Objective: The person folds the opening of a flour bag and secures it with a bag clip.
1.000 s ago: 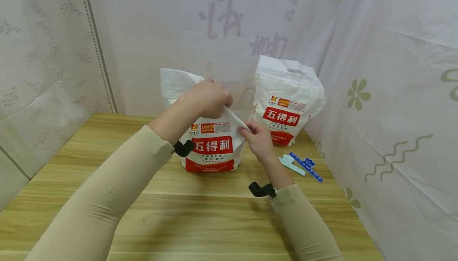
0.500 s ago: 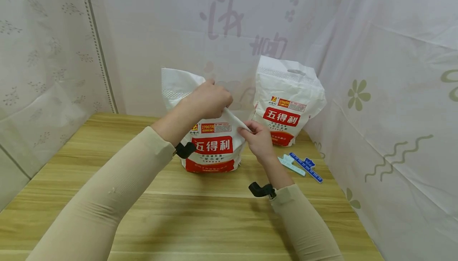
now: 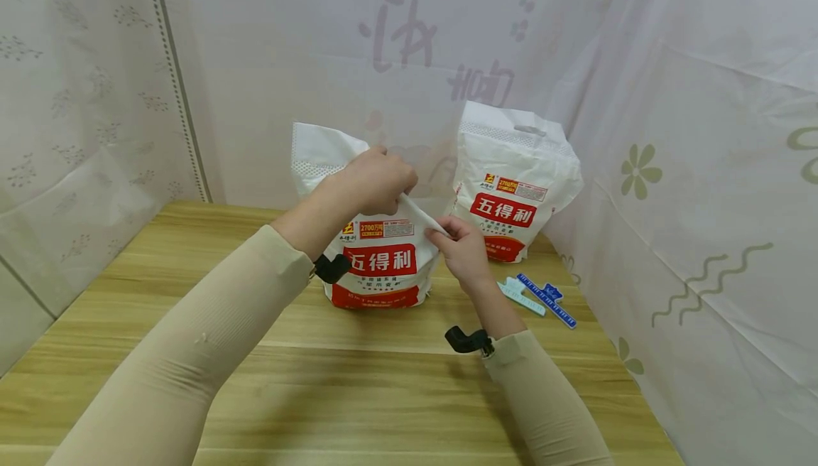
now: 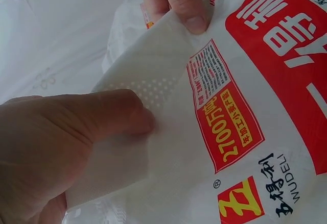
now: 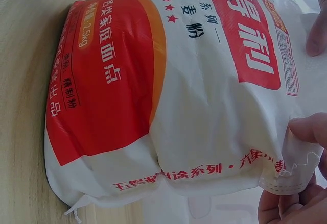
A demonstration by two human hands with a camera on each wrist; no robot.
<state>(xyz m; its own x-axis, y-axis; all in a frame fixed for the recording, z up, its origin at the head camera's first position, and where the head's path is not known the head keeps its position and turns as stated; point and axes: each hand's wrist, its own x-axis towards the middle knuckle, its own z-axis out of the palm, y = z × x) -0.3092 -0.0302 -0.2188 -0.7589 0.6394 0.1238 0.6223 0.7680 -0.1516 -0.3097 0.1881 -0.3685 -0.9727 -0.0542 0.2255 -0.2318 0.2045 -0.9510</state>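
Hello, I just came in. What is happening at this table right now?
A person is working on the near flour bag, which stands upright on the wooden table. The left hand grips the bag's folded-down top flap, and the right hand pinches the flap's corner at the bag's right side. A second flour bag stands untouched behind and to the right. Two sealing clips, one pale and one blue, lie on the table beside the right hand, not in use.

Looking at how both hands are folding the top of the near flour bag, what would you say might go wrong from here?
The left hand and right hand pinch only the folded top flap of the near flour bag, so the fold might slip and spring open. Pulling sideways could tip the upright bag. The sealing clips lie apart, needing a freed hand.
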